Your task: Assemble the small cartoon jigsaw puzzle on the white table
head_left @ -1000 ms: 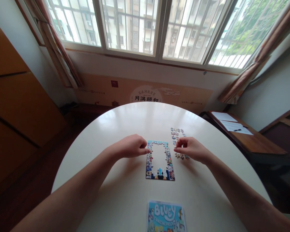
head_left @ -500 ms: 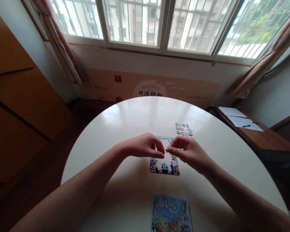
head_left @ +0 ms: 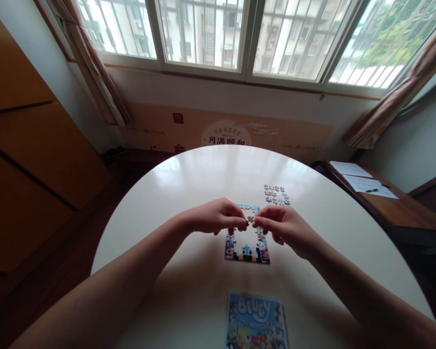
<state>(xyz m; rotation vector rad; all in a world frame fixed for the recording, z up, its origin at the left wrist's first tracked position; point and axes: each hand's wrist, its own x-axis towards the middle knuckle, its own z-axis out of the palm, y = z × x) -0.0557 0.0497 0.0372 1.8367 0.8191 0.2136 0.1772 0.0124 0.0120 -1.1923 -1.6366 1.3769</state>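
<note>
Between the fingertips of both hands is a small jigsaw piece [head_left: 250, 220], held above the puzzle. My left hand [head_left: 223, 216] pinches its left side and my right hand [head_left: 280, 223] pinches its right side. Below them lies a partly assembled jigsaw puzzle [head_left: 247, 258], its coloured border joined around a pale middle; the hands cover parts of its sides. Loose jigsaw pieces [head_left: 276, 195] are laid out in rows just beyond my right hand. Close to me on the table rests a blue picture sheet [head_left: 256, 320] with "BLUEY" printed on it.
Everything rests on a round white table [head_left: 160, 194]. At the right stands a brown wooden table [head_left: 417, 208] with papers [head_left: 370, 186] and a pen [head_left: 372, 190]. A barred window and curtains are beyond; a wooden cabinet [head_left: 29, 169] stands at the left.
My left fingertips have closed in to meet the piece at my right fingertips. The piece now shows between both hands, turned more toward view.
</note>
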